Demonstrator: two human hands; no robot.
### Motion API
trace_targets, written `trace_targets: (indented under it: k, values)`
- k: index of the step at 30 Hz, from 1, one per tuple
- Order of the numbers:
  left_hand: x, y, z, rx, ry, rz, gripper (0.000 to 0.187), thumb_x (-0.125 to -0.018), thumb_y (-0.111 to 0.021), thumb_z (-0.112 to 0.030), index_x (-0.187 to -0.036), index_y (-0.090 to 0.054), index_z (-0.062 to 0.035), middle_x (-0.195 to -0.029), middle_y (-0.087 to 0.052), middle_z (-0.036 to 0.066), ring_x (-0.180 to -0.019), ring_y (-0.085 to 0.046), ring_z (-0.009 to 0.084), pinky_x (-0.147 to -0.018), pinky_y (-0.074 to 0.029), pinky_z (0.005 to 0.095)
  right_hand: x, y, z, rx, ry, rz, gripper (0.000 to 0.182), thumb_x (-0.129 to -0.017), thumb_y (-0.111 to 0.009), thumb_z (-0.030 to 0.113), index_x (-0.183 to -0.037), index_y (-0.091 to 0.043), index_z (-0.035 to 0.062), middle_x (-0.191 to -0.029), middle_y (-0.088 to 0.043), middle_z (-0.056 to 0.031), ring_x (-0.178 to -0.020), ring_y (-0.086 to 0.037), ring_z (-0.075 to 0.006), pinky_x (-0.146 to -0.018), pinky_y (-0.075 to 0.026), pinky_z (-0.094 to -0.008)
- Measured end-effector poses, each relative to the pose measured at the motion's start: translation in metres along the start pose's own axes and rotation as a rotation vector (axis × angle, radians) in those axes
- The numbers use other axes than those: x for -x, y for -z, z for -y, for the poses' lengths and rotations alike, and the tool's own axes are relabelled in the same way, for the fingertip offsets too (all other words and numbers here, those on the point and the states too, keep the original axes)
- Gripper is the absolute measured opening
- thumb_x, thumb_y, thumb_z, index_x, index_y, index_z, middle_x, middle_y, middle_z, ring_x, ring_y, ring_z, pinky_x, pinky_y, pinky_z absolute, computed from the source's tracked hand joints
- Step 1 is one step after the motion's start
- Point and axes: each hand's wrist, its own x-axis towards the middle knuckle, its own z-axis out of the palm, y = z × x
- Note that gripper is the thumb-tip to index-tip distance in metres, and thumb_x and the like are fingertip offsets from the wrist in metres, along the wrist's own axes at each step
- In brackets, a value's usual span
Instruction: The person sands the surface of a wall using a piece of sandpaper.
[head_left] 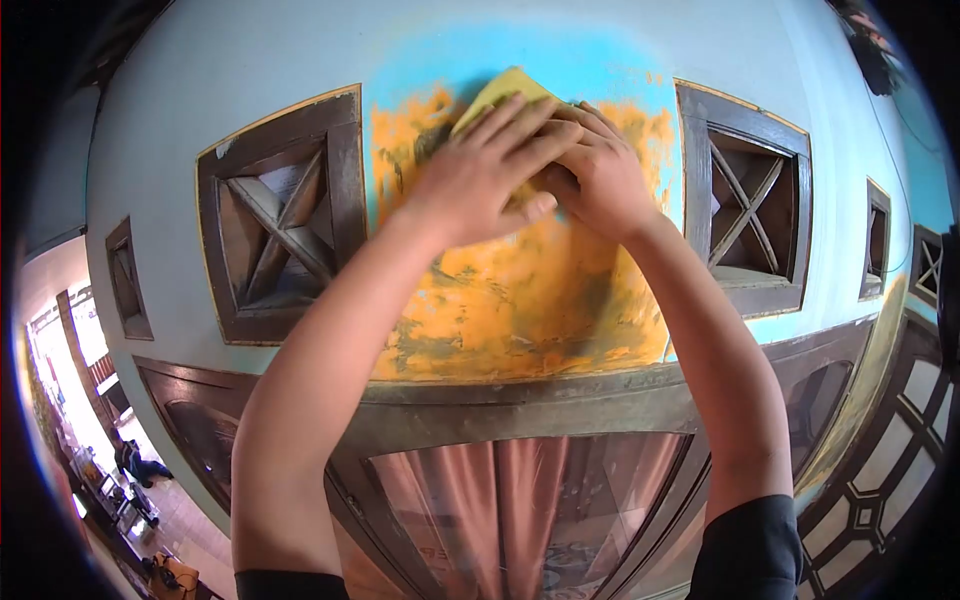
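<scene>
A yellow sheet of sandpaper lies against the wall, its upper corner showing beyond my fingers. My left hand presses it with the fingers stretched over it and the thumb out to the right. Close beside it, my right hand has its fingers bent over the sheet's right part, partly hidden behind my left fingertips. Under and around both hands is a wall patch of worn orange paint with dark grey smears. Bright turquoise paint borders it above.
Brown wooden vents with crossed bars flank the patch, one left and one right. A wooden frame runs below, over glass with a pink curtain. At the far left, a person sits low on the floor beyond an opening.
</scene>
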Motion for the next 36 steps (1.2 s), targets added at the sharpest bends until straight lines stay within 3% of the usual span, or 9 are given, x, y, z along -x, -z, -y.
trace_targets:
  k: [6, 9, 13, 18, 21, 23, 27, 31, 36]
  values:
    - [-0.021, 0.003, 0.107, -0.403, 0.218, -0.151, 0.073, -0.09, -0.058, -0.055, -0.151, -0.042, -0.019, -0.157, -0.036, 0.014, -0.148, -0.028, 0.0334, -0.121, -0.023, 0.0477, -0.001, 0.0, -0.002, -0.035, -0.144, -0.175, 0.037, -0.083, -0.06, 0.012, -0.12, -0.065, 0.0117, -0.135, -0.06, -0.0145, -0.131, -0.051, -0.0379, -0.113, -0.036, -0.0541]
    - [-0.049, 0.015, 0.077, -0.422, 0.577, 0.056, 0.077, -0.099, -0.05, -0.052, -0.159, -0.02, -0.0144, -0.166, -0.014, 0.012, -0.154, -0.007, 0.0311, -0.126, -0.006, 0.0454, 0.0, -0.001, -0.01, -0.123, -0.26, -0.372, 0.037, -0.087, -0.059, 0.014, -0.124, -0.062, 0.011, -0.135, -0.06, -0.0148, -0.133, -0.048, -0.0383, -0.114, -0.033, -0.0529]
    - [-0.051, -0.024, 0.029, -0.427, 0.043, -0.143, 0.076, -0.1, -0.046, -0.055, -0.159, -0.019, -0.0153, -0.167, -0.01, 0.01, -0.154, -0.004, 0.0288, -0.126, -0.004, 0.0438, 0.003, 0.002, -0.016, -0.222, -0.326, -0.514, 0.038, -0.097, -0.052, 0.018, -0.132, -0.056, 0.006, -0.134, -0.06, -0.0159, -0.13, -0.051, -0.0324, -0.11, -0.036, -0.0432]
    - [-0.06, 0.028, 0.051, -0.296, 0.653, 0.25, 0.075, -0.102, -0.034, -0.06, -0.159, -0.018, -0.0138, -0.167, -0.009, 0.01, -0.154, -0.005, 0.0283, -0.126, -0.002, 0.0431, 0.001, 0.006, 0.0, -0.273, -0.53, -0.378, 0.039, -0.101, -0.045, 0.02, -0.134, -0.054, 0.0004, -0.127, -0.06, -0.015, -0.119, -0.055, -0.025, -0.102, -0.042, -0.0352]
    - [-0.055, 0.008, 0.044, -0.395, 0.615, 0.033, 0.075, -0.102, -0.035, -0.059, -0.159, -0.018, -0.0117, -0.167, -0.007, 0.01, -0.154, -0.004, 0.028, -0.126, -0.002, 0.0428, 0.004, 0.005, -0.011, -0.206, -0.446, -0.4, 0.047, -0.102, -0.043, 0.032, -0.138, -0.05, 0.0025, -0.138, -0.052, -0.0195, -0.131, -0.047, -0.0309, -0.11, -0.034, -0.043]
    - [-0.072, 0.022, 0.0, -0.256, 0.568, 0.23, 0.077, -0.102, -0.041, -0.056, -0.159, -0.017, -0.0102, -0.167, -0.007, 0.01, -0.154, -0.003, 0.029, -0.126, -0.003, 0.0421, 0.0, 0.002, -0.005, -0.331, -0.472, -0.501, 0.046, -0.102, -0.044, 0.031, -0.134, -0.051, -0.0021, -0.133, -0.055, -0.0223, -0.13, -0.05, -0.0331, -0.11, -0.035, -0.0428]
    - [-0.055, -0.062, 0.011, -0.481, 0.156, -0.055, 0.077, -0.101, -0.046, -0.05, -0.159, -0.014, -0.0114, -0.167, -0.008, 0.009, -0.154, -0.003, 0.0304, -0.126, -0.003, 0.0417, 0.003, 0.002, -0.016, -0.185, -0.381, -0.543, 0.049, -0.103, -0.043, 0.035, -0.134, -0.051, -0.0015, -0.135, -0.054, -0.0225, -0.13, -0.049, -0.0355, -0.11, -0.035, -0.0441]
    - [-0.06, 0.03, 0.029, -0.235, 0.489, 0.255, 0.068, -0.104, -0.04, -0.048, -0.16, -0.013, -0.0202, -0.167, -0.009, 0.008, -0.154, -0.003, 0.03, -0.125, -0.003, 0.0456, 0.005, 0.002, -0.021, -0.101, -0.336, -0.522, 0.052, -0.103, -0.041, 0.039, -0.134, -0.05, -0.0022, -0.135, -0.054, -0.0234, -0.131, -0.048, -0.0356, -0.111, -0.034, -0.0448]
    - [-0.066, 0.014, 0.024, -0.294, 0.62, 0.064, 0.067, -0.105, -0.036, -0.05, -0.159, -0.017, -0.014, -0.167, -0.01, 0.01, -0.153, -0.003, 0.0327, -0.125, 0.0, 0.0465, 0.001, 0.009, -0.005, -0.115, -0.406, -0.535, 0.056, -0.104, -0.036, 0.041, -0.137, -0.047, -0.0026, -0.138, -0.05, -0.0238, -0.133, -0.044, -0.0355, -0.113, -0.031, -0.0449]
